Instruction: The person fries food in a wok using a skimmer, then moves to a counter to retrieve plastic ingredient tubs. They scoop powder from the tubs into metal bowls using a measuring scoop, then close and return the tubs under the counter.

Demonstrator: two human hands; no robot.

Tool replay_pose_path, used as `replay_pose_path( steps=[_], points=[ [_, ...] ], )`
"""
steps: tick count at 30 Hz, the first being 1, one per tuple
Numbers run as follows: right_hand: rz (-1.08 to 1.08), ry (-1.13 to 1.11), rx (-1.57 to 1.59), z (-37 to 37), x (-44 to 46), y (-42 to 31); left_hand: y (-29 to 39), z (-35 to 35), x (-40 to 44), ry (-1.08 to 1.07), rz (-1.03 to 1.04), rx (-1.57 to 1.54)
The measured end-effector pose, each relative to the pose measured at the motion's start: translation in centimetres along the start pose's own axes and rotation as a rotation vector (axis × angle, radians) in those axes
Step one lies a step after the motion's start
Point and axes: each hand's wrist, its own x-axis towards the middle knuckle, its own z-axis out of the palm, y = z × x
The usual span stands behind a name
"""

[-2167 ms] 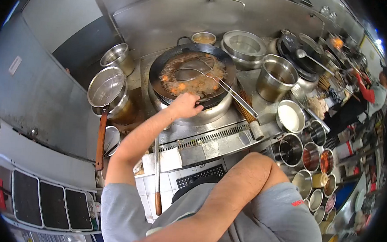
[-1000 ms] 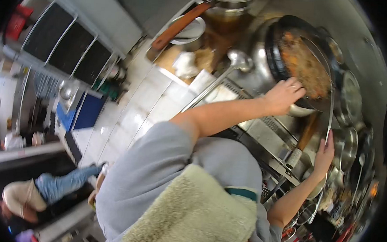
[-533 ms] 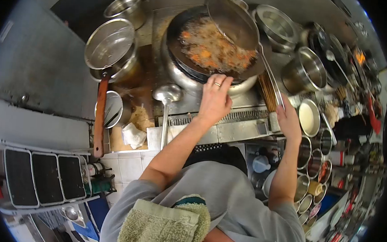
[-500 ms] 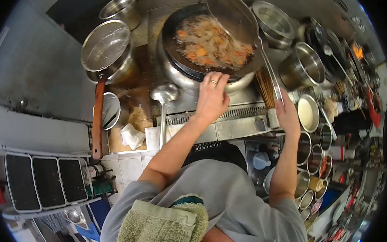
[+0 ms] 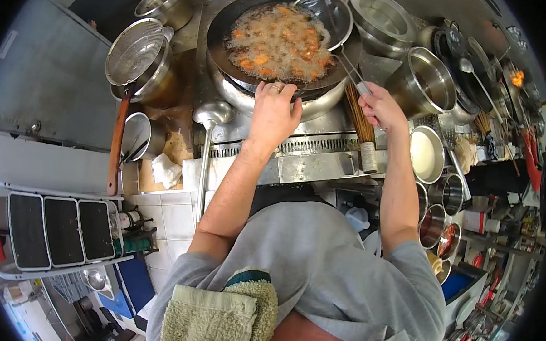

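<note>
- The strainer [image 5: 328, 16] sat tilted at the far right of the wok [image 5: 219, 35]: probably light, stiff, best held by its handle [image 5: 363, 88].
- The right hand [image 5: 382, 107] clasped that handle's end.
- The left hand [image 5: 275, 115] was at the wok's near edge, its grip unclear.

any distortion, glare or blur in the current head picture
Head view: strong fisheye bowing, black toward the corners; head view: bright glare on the steel ladle; head view: left hand and right hand look fairly sharp; head view: froth in the wok obscures the food's outlines.
</note>
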Motion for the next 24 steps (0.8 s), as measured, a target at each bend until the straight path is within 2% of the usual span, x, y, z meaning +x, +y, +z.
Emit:
replay_pose_path(
  steps=[4, 8, 10, 13, 15, 17, 21, 23, 24],
  points=[
    [0.015, -0.193, 0.067, -0.8, 0.8, -0.2, 0.3, 1.0, -0.6, 0.077, -0.019, 0.066],
    [-0.031, -0.205, -0.082, -0.9, -1.3, -1.2, -0.1, 1.4, -0.9, 0.098, -0.04, 0.009],
    [-0.085, -0.125, -0.304, -1.1, -2.6, -2.0, -0.1, 1.2, -1.2, 0.075, -0.03, 0.034],
    [-0.075, -0.03, -0.461, -1.0, -4.8, -3.2, 1.1, 0.9, -1.8, 0.098, -0.004, 0.082],
    [-0.087, 0.006, -0.556, -1.5, -5.5, -3.4, 1.9, 0.5, -2.5, 0.029, -0.031, 0.112],
    [-0.327, 0.053, -0.803, -2.7, -6.1, -3.0, 2.5, 0.2, -2.9, -0.019, -0.099, 0.078],
    [-0.428, 0.108, -0.856, -2.6, -9.1, -4.4, 2.3, -0.7, -3.3, -0.096, -0.081, 0.082],
    [-0.34, 0.134, -1.025, -1.9, -11.1, -6.2, 2.0, -1.3, -3.5, -0.119, -0.076, 0.069],
    [-0.408, 0.156, -1.057, -1.9, -11.9, -6.4, 1.9, -1.6, -3.6, -0.142, -0.065, 0.044]
  ],
)
